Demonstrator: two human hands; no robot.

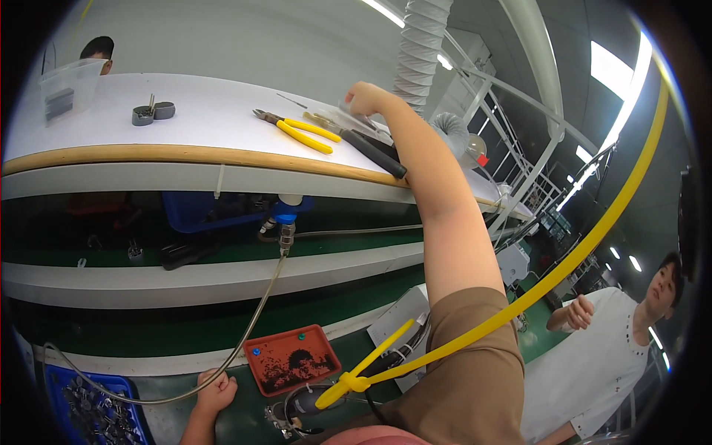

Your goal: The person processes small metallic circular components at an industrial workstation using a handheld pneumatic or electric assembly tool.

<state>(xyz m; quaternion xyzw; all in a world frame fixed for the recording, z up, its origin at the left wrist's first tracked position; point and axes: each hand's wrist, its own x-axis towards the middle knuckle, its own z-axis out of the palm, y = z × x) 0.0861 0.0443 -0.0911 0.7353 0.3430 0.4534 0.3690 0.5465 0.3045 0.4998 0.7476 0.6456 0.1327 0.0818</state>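
Note:
My right arm stretches up over the white workbench (215,104), and my right hand (367,100) is at its far right part. Its fingers are curled in beside a clear plastic item (356,119); what they hold is hidden. Nearer on the bench lie yellow-handled cutting pliers (300,133) and a tool with a black handle (374,153). Low in the view, my left hand (216,391) is closed in a loose fist next to a clear hose (256,319), which crosses close by its fingers. I cannot make out what is inside that fist.
A red tray (259,363) with dark bits and a blue crate (126,389) of metal parts lie low. Grey round pots (143,115) and a clear bin (74,85) stand on the bench. A yellow strap (549,293) crosses the right side, where a person in white (593,363) stands.

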